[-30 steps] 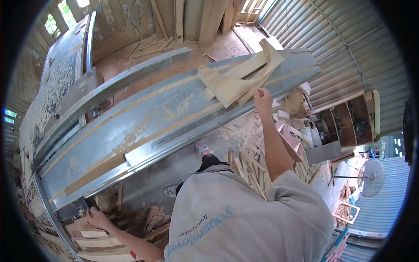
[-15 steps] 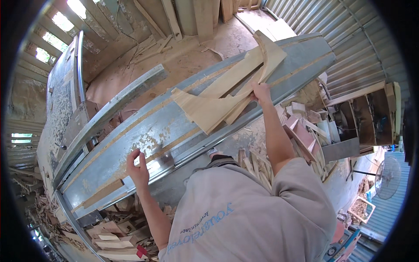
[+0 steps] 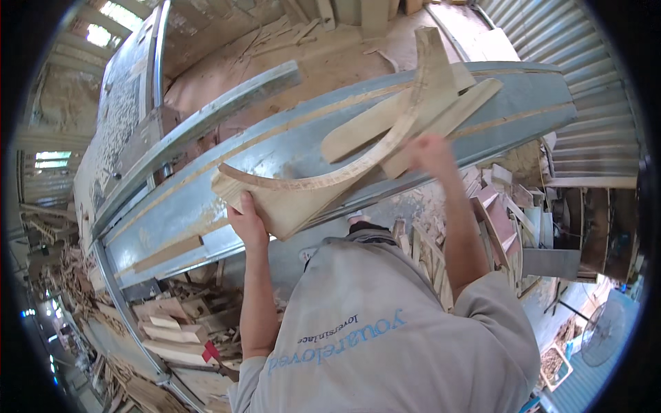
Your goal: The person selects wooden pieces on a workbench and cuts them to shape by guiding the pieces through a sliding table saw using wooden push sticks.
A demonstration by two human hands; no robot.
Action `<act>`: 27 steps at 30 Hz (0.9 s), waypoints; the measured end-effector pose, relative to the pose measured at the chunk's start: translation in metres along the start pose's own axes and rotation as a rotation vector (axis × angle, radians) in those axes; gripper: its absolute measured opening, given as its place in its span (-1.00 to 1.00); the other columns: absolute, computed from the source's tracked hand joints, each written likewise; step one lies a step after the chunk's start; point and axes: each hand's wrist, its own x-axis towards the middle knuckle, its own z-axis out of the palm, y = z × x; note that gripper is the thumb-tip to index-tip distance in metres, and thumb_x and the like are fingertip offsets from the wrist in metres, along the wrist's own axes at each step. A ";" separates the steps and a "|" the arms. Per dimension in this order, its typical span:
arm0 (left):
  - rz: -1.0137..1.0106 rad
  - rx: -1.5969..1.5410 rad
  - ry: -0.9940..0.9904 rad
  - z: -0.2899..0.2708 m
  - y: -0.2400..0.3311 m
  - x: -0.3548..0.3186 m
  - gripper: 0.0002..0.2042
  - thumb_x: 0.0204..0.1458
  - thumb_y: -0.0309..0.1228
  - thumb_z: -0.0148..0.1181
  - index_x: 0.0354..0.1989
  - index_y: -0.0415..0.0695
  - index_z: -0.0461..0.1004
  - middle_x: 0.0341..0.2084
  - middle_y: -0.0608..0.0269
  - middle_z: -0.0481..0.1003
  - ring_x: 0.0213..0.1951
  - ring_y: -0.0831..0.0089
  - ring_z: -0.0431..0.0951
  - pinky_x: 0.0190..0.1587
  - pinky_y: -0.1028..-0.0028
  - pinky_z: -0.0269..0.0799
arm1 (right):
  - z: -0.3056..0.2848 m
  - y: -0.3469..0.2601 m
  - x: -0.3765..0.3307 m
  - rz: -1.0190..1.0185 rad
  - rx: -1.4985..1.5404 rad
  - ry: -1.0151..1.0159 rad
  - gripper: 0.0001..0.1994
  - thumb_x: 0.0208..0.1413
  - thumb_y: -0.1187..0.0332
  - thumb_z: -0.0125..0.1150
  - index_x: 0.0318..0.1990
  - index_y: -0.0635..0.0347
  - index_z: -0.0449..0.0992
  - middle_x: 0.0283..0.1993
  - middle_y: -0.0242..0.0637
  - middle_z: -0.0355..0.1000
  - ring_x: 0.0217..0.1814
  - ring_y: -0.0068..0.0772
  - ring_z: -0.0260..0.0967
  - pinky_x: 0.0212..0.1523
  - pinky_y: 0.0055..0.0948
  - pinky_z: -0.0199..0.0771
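A pale wooden board with a deep curved cutout (image 3: 296,203) is tilted up above the long grey metal worktable (image 3: 261,162). My left hand (image 3: 249,221) grips its left end, thumb on the near face and fingers behind. Close to the curved board's right half is my right hand (image 3: 430,155), blurred by motion, so its fingers and any contact are unclear. Beneath the curved board lie a flat round-ended board (image 3: 361,127) and another narrow board (image 3: 471,107), both resting on the worktable and partly covered.
A metal fence bar (image 3: 206,138) crosses the table's left part. Wood offcuts (image 3: 175,330) pile up below it at left, and more scraps (image 3: 420,244) stand on the right. A shelf unit (image 3: 592,220) and a fan (image 3: 606,334) are farther right.
My left hand, empty before, has taken hold of the curved board's left end. The board has shifted left and tilted up. My right hand has moved slightly right and down.
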 end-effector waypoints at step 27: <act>0.388 0.394 -0.282 0.022 0.113 -0.068 -0.39 -0.06 -0.11 0.38 0.05 -0.32 0.39 -0.20 0.10 0.55 -0.12 0.39 0.54 -0.04 0.42 0.44 | -0.020 -0.121 0.017 -0.980 0.355 0.356 -0.16 0.24 -0.35 -0.51 -0.15 0.32 0.51 -0.18 -0.19 0.49 -0.11 -0.24 0.44 -0.01 -0.34 0.40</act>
